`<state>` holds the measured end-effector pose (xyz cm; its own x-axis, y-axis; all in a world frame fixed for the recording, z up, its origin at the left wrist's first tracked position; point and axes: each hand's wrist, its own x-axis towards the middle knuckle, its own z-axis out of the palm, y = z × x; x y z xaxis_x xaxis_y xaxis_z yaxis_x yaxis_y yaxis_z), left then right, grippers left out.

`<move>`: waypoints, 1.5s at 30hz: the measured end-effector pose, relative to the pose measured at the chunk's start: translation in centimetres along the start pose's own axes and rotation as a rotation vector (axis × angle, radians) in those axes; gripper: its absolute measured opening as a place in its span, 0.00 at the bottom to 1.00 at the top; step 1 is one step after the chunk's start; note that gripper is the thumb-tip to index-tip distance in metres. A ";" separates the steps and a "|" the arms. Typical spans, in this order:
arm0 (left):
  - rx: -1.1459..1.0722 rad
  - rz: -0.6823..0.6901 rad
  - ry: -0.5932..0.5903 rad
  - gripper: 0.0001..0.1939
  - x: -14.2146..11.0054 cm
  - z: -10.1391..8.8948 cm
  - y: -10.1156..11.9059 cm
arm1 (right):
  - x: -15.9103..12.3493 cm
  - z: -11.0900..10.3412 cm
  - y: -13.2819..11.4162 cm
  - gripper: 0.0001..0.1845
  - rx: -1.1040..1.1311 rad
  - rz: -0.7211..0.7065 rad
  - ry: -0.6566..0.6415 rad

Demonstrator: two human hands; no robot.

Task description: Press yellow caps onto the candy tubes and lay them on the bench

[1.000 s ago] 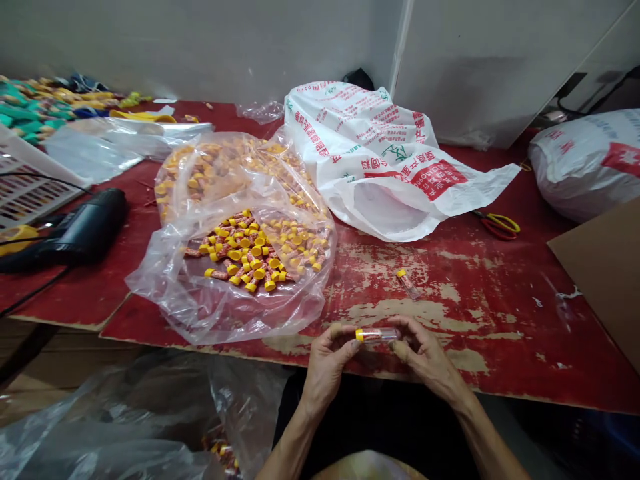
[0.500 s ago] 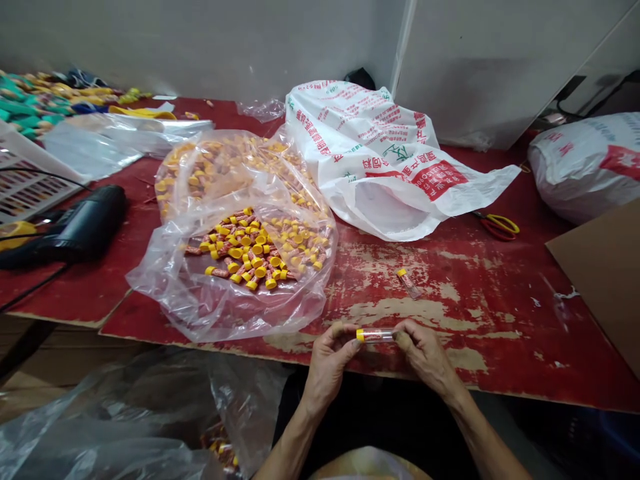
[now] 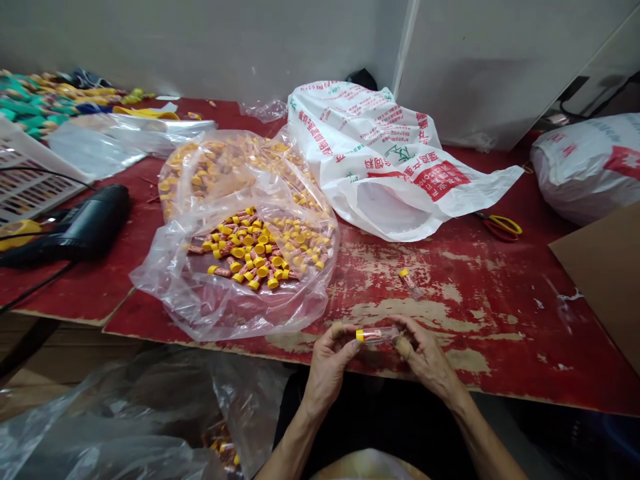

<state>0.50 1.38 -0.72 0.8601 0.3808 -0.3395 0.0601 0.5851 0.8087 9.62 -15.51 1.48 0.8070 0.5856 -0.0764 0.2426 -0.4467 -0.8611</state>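
Note:
A small clear tube with a yellow cap (image 3: pixel 375 335) and a red-and-white printed label lies sideways between my hands above the table's front edge. My left hand (image 3: pixel 327 363) is closed, pinching the capped end between thumb and fingers. Around the clear end are the thumb and fingers of my right hand (image 3: pixel 425 353), bent, with the exact contact partly hidden. Some fingertips have pale coverings. Beyond my hands, a similar yellow-capped tube (image 3: pixel 410 283) rests on the table. Left of them, an open clear plastic bag (image 3: pixel 170 293) holds a heap of yellow-capped pieces (image 3: pixel 255 250).
A white printed sack (image 3: pixel 370 140) lies on the worn red table (image 3: pixel 525 333), with scissors (image 3: pixel 500 225) beside it. At left are a black heat gun or hair dryer (image 3: pixel 93 223) with cords and a white basket (image 3: pixel 35 173). Cardboard (image 3: pixel 605 273) stands at right.
The fingers of my right hand have spread a little and shifted at the tube's clear end, showing more of it. My left hand keeps its pinch. The view has shifted slightly.

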 end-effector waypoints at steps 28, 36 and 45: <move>-0.029 -0.013 -0.015 0.12 0.0 0.2 -0.2 | -0.4 0.4 0.5 0.22 0.051 0.049 0.003; -0.009 -0.017 -0.026 0.10 -0.2 0.3 -0.2 | -0.5 0.5 0.6 0.25 0.057 0.065 -0.023; 0.005 0.020 -0.032 0.10 -0.1 0.2 -0.3 | -0.4 0.3 0.6 0.21 0.103 0.068 -0.091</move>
<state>0.49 1.03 -0.84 0.8770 0.3688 -0.3079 0.0457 0.5738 0.8177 9.26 -15.81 0.89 0.7663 0.6174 -0.1777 0.1285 -0.4183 -0.8992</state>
